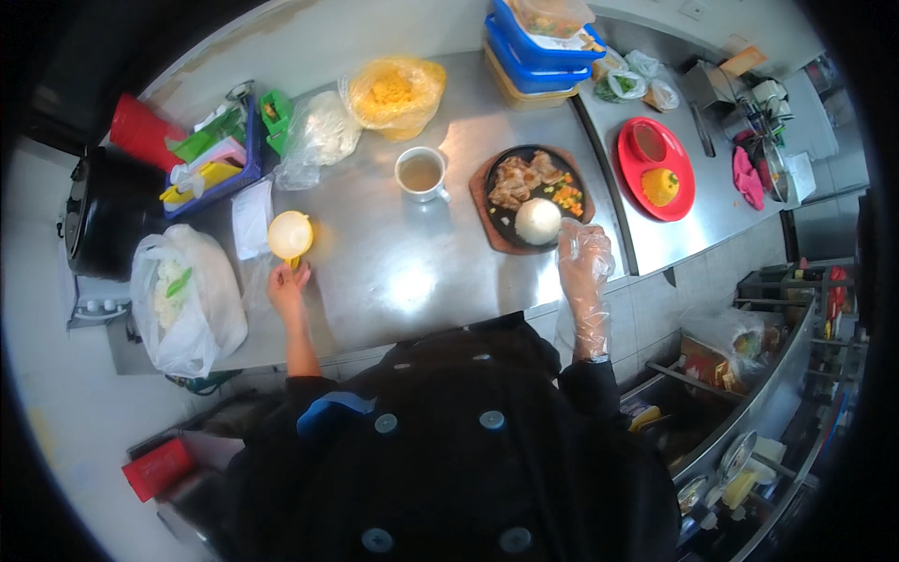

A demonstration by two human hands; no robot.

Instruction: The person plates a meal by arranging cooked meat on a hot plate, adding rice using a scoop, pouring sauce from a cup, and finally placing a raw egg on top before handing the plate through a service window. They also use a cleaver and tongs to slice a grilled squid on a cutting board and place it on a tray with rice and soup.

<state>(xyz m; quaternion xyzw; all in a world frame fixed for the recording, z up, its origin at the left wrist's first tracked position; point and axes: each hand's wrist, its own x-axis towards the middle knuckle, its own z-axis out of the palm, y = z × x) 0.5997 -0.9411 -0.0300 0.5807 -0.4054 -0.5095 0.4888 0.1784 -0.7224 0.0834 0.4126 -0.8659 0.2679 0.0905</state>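
My bare left hand [286, 284] pinches the handle of a small yellow cup [290, 235], its pale inside facing up over the steel table [365, 281]. My right hand [585, 253], in a clear plastic glove, is at the near right rim of a black sizzling plate [513, 214]. Its curled fingertips come close to a dome of white rice [538, 221]; whether they touch it I cannot tell. Browned meat slices [520, 179] and diced vegetables [569, 197] share the plate, which sits on a wooden base [484, 225]. Beyond stands a white mug [420, 174] of brownish liquid.
A white bag of rice [221, 295] lies at left, near a blue basket [253, 158]. Toward the wall are a bag of yellow rice [397, 95] and stacked blue containers [537, 67]. On the right counter a red plate [681, 197] bears yellow rice and a bowl.
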